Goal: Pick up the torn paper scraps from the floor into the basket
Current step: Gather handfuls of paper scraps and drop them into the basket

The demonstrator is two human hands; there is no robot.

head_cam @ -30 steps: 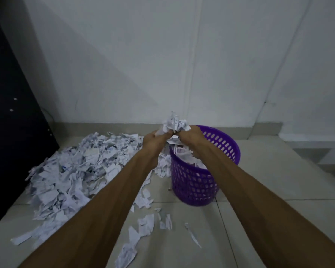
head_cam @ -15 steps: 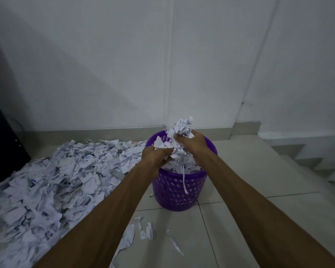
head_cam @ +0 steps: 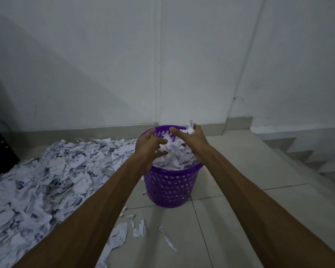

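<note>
Purple perforated basket (head_cam: 170,188) is standing upright on the tiled floor (head_cam: 230,219), close to the white wall (head_cam: 104,64). It is serving as reference point for all positions below.

Basket contents: torn paper scraps (head_cam: 174,157) are lying heaped inside, reaching about to the rim.

Left hand (head_cam: 149,147) is hovering over the basket's left rim, fingers spread and loosely bent above the heap. It is gripping nothing; whether the fingertips are touching the paper cannot be told.

Right hand (head_cam: 191,138) is positioned over the basket's far right rim, thumb extended toward the left hand. A small crumpled piece (head_cam: 190,127) is showing at its fingers; the fingers appear to be pinching it, though the grip is partly hidden.

Left of the basket, a large pile of scraps (head_cam: 46,180) is covering the floor. In front of the basket, a few loose scraps (head_cam: 135,227) are lying apart from the pile.

Right of the basket, steps (head_cam: 308,157) are descending.
</note>
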